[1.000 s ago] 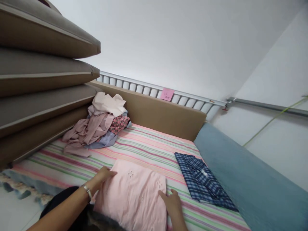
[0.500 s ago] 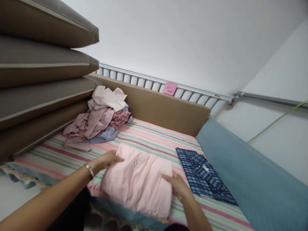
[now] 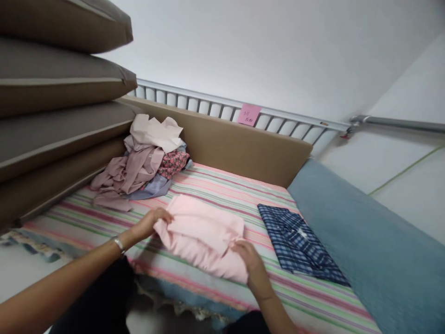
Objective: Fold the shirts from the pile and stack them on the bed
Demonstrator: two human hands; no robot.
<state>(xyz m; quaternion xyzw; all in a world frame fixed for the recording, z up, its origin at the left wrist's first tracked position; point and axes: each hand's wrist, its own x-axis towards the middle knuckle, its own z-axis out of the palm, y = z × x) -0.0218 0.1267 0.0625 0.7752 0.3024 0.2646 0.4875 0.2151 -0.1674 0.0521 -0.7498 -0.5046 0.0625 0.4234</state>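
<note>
A pale pink garment (image 3: pixel 205 227), partly folded into a compact bundle, lies near the front edge of the striped sheet (image 3: pixel 222 185). My left hand (image 3: pixel 155 221) pinches its left edge, and a silver bracelet circles that wrist. On the opposite side, my right hand (image 3: pixel 246 256) grips the bundle's right edge between thumb and fingers. The garment's lower part bulges in soft creases below a flatter folded layer. To the right lies a folded navy plaid garment (image 3: pixel 299 241) with a small white spot on it.
A loose heap of clothes (image 3: pixel 142 162) sits at the back left beside stacked brown cushions (image 3: pixel 66 97). Behind stands a brown padded board (image 3: pixel 243 146), with a pink note (image 3: pixel 249 114) on the white rail above it. A blue padded panel (image 3: pixel 365 241) borders the right.
The pink garment's lower part has been folded up toward the back, so its eyelet pattern no longer shows. Both hands have moved with its edges, and the view has shifted slightly.
</note>
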